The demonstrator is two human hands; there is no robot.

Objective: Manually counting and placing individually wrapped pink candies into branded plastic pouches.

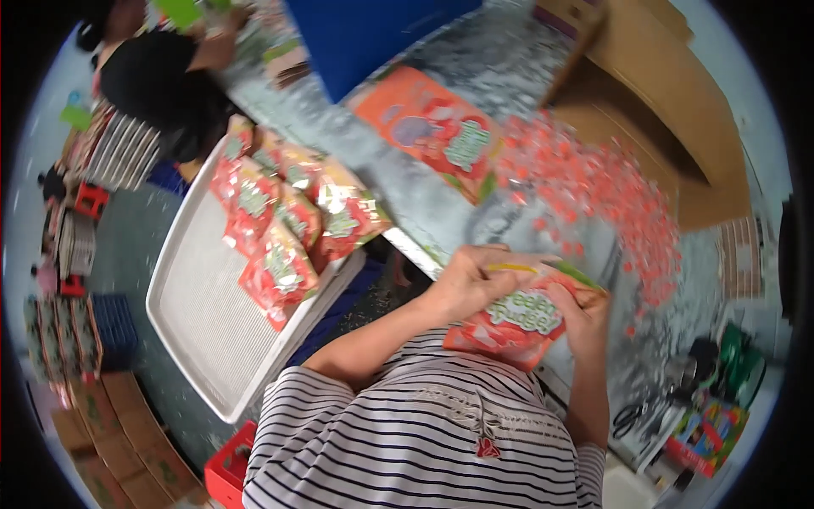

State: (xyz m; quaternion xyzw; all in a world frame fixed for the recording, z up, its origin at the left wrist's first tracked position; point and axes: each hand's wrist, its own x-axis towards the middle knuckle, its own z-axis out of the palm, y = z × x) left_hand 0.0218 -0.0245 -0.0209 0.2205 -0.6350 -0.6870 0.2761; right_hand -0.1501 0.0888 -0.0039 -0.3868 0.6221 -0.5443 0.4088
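In front of my striped shirt I hold a red and orange candy pouch (500,338) upright between both hands. My left hand (469,278) pinches its upper left edge, beside a yellow strip along the top. At the upper right, my right hand (583,318) grips the pouch with the thumb on its front. Loose red wrapped candies (606,191) lie spread over the table just beyond my hands. A flat pouch of the same kind (415,119) rests on the tabletop farther off. To my left, several plump, shiny pouches (280,267) are heaped on a white tray (203,331).
An open cardboard box (716,119) lies behind the candies. A blue panel-like container (373,38) stands at the far side. Another person in a black cap (146,68) works at the far left. Scissors (627,418) lie at right; a red crate (227,468) and stacked cartons (119,437) stand lower left.
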